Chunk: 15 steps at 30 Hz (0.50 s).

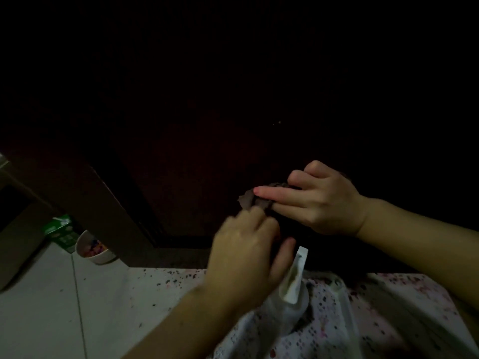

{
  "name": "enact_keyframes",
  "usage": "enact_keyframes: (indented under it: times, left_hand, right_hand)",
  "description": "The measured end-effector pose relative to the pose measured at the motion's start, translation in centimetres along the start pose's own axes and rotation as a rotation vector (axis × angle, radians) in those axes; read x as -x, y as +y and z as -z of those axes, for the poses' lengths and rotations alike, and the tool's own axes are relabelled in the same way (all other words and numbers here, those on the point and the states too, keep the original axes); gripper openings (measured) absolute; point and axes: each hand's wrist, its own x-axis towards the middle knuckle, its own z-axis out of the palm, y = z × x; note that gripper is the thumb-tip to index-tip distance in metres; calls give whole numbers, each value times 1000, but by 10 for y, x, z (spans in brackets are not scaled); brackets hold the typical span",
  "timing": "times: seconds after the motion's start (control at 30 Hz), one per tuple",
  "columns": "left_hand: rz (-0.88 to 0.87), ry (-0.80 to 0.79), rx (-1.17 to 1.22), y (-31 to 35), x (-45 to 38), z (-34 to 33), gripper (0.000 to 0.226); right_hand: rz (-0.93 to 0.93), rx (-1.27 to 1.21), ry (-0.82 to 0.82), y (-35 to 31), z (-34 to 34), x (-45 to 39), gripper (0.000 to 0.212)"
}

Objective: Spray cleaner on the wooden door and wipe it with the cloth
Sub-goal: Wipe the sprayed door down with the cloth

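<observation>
The room is very dark, and a big dark wooden door [197, 177] is filling the top and middle of the frame. A brown door frame [85, 193] is slanting down on the left side. At the bottom left, a pale tiled floor [39, 307] is showing, and it is dotted with small dark specks near the door. A green carton [62, 233] and a white paper cup [94, 251] with colourful bits inside are sitting on the floor at the left, just beside the door frame. In the middle right of the frame, two hands are meeting in front of the door's lower part. The right hand [321, 200] is holding a small dark cloth [252, 200], with one finger lying straight across it and the other fingers curling round it. The left hand [246, 255], just below, is looking blurry, and its fingertips are pinching the cloth's lower edge. A white bottle [294, 283] with a tall white tip is lying at the bottom middle, on spotted white clothing [337, 320] in the person's lap, just beside the left hand's thumb.
</observation>
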Motion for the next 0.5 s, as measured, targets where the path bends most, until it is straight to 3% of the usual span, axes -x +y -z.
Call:
enact_keyframes:
  times: [0.17, 0.3, 0.37, 0.5]
  left_hand:
    - [133, -284, 138, 4, -3, -12, 47]
    - [180, -540, 396, 4, -8, -22, 59]
    - [199, -614, 382, 8, -7, -29, 63]
    - [231, -630, 227, 19, -3, -39, 38]
  right_hand:
    - [-20, 6, -5, 0, -2, 0, 20]
    - [-11, 21, 9, -1, -3, 1, 15]
    - [-9, 26, 13, -1, -4, 1, 14]
    - [-22, 15, 27, -2, -7, 2, 13]
